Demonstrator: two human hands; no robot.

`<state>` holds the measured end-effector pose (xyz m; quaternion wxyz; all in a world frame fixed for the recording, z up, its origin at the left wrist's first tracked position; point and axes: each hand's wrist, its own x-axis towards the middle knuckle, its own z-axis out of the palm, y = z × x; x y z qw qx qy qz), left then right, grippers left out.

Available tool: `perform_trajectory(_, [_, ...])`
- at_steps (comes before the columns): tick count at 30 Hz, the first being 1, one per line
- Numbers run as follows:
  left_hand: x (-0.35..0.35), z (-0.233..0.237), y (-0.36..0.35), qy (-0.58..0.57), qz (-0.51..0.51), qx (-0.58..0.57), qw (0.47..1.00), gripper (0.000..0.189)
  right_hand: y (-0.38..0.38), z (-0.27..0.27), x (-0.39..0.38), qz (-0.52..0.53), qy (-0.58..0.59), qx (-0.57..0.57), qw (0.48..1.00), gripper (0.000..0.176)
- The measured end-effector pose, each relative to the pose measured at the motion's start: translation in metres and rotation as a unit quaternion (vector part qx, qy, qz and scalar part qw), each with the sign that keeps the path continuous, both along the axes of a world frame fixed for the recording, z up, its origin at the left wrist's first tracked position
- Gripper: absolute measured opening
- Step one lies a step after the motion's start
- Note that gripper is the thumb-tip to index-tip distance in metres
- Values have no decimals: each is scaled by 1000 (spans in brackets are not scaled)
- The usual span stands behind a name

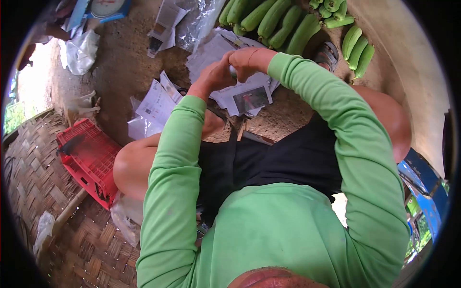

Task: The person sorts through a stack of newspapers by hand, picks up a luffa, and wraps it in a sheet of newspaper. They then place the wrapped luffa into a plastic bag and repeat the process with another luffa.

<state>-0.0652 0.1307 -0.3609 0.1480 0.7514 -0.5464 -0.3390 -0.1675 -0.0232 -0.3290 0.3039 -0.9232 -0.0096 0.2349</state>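
My left hand [217,76] and my right hand [249,62] meet in front of me, fingers curled together over the paper. Between them shows a small pale bit of something, mostly covered by my fingers; its kind is hidden. Below the hands, printed paper sheets [252,98] lie spread on the ground. Just beyond the hands, several long green gourds [271,24] are set side by side in a row.
More gourds [357,52] lie to the right, near my sandalled foot [328,55]. Clear plastic [194,26] and loose papers [157,106] are to the left. A red plastic crate [91,153], a white bag [81,52] and a blue scale [111,10] stand farther left.
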Motion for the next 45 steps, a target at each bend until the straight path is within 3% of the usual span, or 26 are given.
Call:
perform_trajectory(1, [8, 4, -2, 107, 20, -34, 993, 84, 2, 3, -1, 14, -74, -57, 996, 42])
perform_trajectory(3, [28, 16, -4, 165, 19, 60, 984, 82, 1, 9, 5, 47, -202, -148, 967, 41])
perform_trajectory(5, [38, 66, -9, 190, 21, 106, 976, 77, 2, 40, 11, 41, -185, -134, 973, 37])
perform_trajectory(7, [44, 90, -5, 169, -10, 50, 984, 79, 13, 66, 15, 1, -128, -126, 984, 39])
perform_trajectory(8, [47, 98, -2, 158, -26, 23, 987, 80, 14, 69, 18, -39, -72, -38, 996, 41])
perform_trajectory(9, [49, 103, 3, -80, -52, 52, 994, 80, 13, 70, 21, -77, -15, 50, 996, 44])
perform_trajectory(11, [44, 126, 7, -218, -112, -61, 968, 75, 11, 79, 27, -153, 68, 216, 962, 54])
perform_trajectory(13, [47, 141, 7, -275, -143, -129, 942, 75, 7, 99, 28, -138, 66, 220, 964, 55])
perform_trajectory(14, [47, 152, 7, -252, -123, -74, 957, 75, 5, 115, 25, -131, 68, 222, 964, 56])
perform_trajectory(15, [46, 165, 6, -227, -103, -20, 968, 75, 5, 132, 27, -96, 49, 144, 984, 51])
perform_trajectory(18, [54, 197, 7, -71, -39, 120, 989, 70, 15, 144, 27, 13, -147, -87, 985, 45])
perform_trajectory(21, [67, 215, 15, 187, 21, 180, 966, 63, 11, 172, 19, 58, -243, -143, 958, 42])
perform_trajectory(22, [61, 228, 13, 211, 28, 183, 960, 63, 8, 184, 14, 71, -273, -160, 946, 41])
perform_trajectory(23, [55, 237, 12, 236, 35, 185, 953, 63, 6, 206, 6, 87, -218, -164, 958, 45])
perform_trajectory(24, [47, 243, 12, 263, 44, 186, 946, 63, 2, 218, 3, 81, -145, -131, 977, 48])
perform_trajectory(26, [26, 249, 11, 106, -36, 84, 990, 62, -7, 230, -3, 67, 4, -66, 996, 54])
perform_trajectory(28, [9, 257, 4, -68, -66, 25, 995, 64, -26, 238, -16, 24, 59, 6, 998, 59])
perform_trajectory(29, [5, 264, 0, -41, -50, 46, 997, 67, -35, 241, -23, 3, 86, 42, 995, 62])
perform_trajectory(31, [14, 256, -1, 141, -52, 62, 987, 68, -41, 246, -42, -3, 5, 0, 1000, 58])
perform_trajectory(33, [11, 255, 2, 336, -20, 90, 937, 72, -37, 251, -63, 2, -116, -39, 992, 53])
perform_trajectory(35, [9, 261, 2, 401, -9, 109, 910, 78, -35, 260, -80, 13, -279, -85, 957, 48])
perform_trajectory(36, [10, 262, 0, 431, -6, 119, 894, 80, -39, 261, -83, 9, -300, -58, 952, 47])
perform_trajectory(37, [13, 257, 1, 445, -10, 124, 887, 100, -43, 262, -85, 4, -321, -32, 946, 46])
perform_trajectory(38, [15, 255, 1, 481, -7, 117, 869, 106, -47, 264, -87, -1, -341, -5, 940, 46])
perform_trajectory(41, [13, 256, 2, 549, -13, 90, 831, 128, -63, 289, -86, 38, -263, 53, 963, 47])
perform_trajectory(45, [12, 260, -1, 559, -16, 83, 825, 135, -73, 281, -85, 29, -380, 131, 915, 24])
